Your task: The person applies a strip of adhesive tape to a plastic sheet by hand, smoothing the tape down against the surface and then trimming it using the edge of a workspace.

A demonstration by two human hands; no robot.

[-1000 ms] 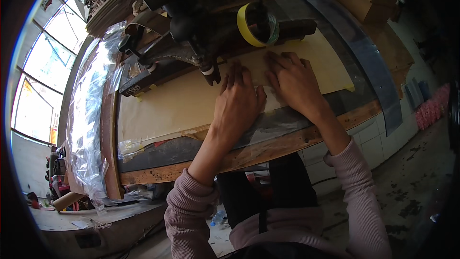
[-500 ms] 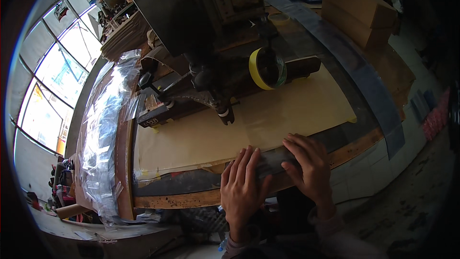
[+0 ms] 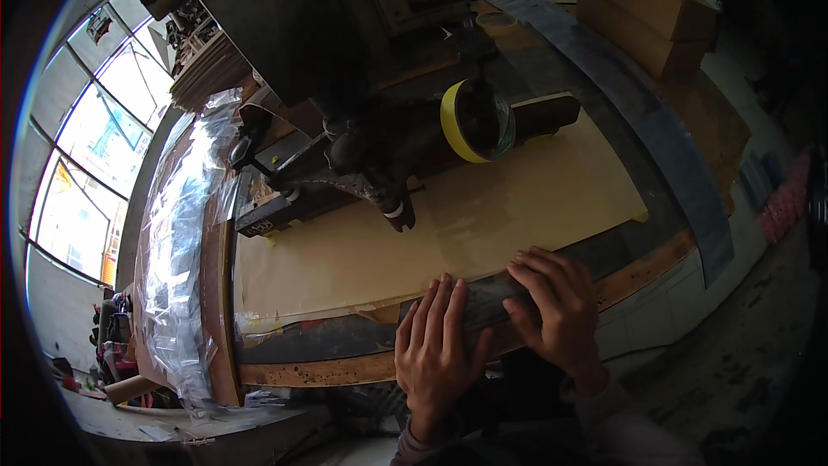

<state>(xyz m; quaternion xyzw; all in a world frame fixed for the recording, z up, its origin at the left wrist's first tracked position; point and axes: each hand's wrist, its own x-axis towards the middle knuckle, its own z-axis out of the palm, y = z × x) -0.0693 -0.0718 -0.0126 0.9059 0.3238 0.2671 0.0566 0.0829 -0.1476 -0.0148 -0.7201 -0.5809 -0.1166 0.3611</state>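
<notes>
A wide cream sheet (image 3: 345, 272) lies flat on a dark mat (image 3: 336, 338) over the worktable. My left hand (image 3: 438, 349) rests at the sheet's near edge, palm down, fingers stretched out and pointing away from me. To its right, my right hand (image 3: 559, 311) touches the same edge with its fingertips, fingers slightly bent and thumb apart. Neither hand holds anything that I can see. Across the far side of the sheet sits a long dark bar (image 3: 543, 114), below a dark machine head with a forked metal end (image 3: 398, 217).
A yellow-rimmed tape roll (image 3: 455, 134) stands by the bar. Crumpled clear plastic film (image 3: 168, 250) covers the left side. At the right lie a blue-grey strip (image 3: 638, 116) and a cardboard box (image 3: 634, 13). The table's wooden front edge (image 3: 336, 371) runs just before me.
The view has tilted slightly, so the table and machine sit a little differently in the picture. Both hands keep nearly the same place on the sheet's near edge.
</notes>
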